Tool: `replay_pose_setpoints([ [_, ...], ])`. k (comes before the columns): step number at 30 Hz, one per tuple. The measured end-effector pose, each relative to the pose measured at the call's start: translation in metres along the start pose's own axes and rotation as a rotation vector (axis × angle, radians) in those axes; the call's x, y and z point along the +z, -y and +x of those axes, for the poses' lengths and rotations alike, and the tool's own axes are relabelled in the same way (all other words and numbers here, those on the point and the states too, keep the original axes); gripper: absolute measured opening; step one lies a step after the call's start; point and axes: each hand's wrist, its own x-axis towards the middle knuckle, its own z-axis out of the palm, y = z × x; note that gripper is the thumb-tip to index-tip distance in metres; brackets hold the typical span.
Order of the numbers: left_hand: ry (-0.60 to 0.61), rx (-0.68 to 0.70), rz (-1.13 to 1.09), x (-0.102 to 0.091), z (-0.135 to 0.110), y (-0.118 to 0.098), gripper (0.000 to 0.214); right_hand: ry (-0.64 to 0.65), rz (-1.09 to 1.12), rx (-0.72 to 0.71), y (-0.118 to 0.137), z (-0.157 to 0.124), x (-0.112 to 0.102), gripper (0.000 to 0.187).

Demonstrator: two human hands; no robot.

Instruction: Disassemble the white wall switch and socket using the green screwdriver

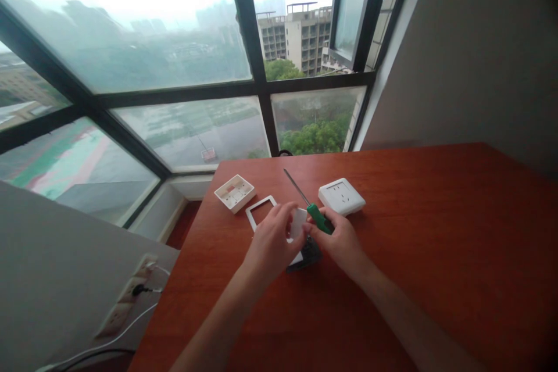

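Note:
Between thumb and fingers, my left hand (275, 235) grips a small white plastic plate (299, 224), held up above the table. My right hand (337, 238) is closed around the green handle of a screwdriver (319, 218), whose metal shaft points up and to the left. The right fingertips reach close to the plate's right edge; whether they touch it I cannot tell. Under both hands lies a dark object with a white part (305, 256), mostly hidden. A white rectangular frame (251, 218) lies just beyond my left hand.
An open white mounting box (235, 193) sits at the table's far left. Beyond my right hand is a white wall socket (342, 195). The reddish-brown table (436, 232) ends at the left near wall outlets (126, 296) with cables. Windows stand behind it.

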Motion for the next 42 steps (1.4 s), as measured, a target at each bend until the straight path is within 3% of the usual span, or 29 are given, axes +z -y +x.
replay_pose_setpoints([
  [6,0.061,-0.009,-0.085,0.002,-0.010,0.003,0.037,-0.053,-0.082,0.011,-0.006,0.002,-0.004,0.017],
  [10,0.036,-0.022,-0.039,-0.005,-0.016,0.016,0.026,0.013,-0.216,0.009,-0.007,0.002,-0.008,0.019],
  [14,0.038,-0.048,-0.004,-0.004,-0.023,0.025,0.023,0.052,-0.313,0.011,-0.006,-0.002,-0.004,0.018],
  [21,0.047,-0.030,0.012,0.004,-0.029,0.029,0.023,0.004,-0.415,-0.081,-0.009,-0.005,0.004,0.010],
  [42,0.042,0.008,0.020,0.008,-0.027,0.030,0.018,0.008,-0.514,0.093,-0.013,0.004,0.010,0.016],
])
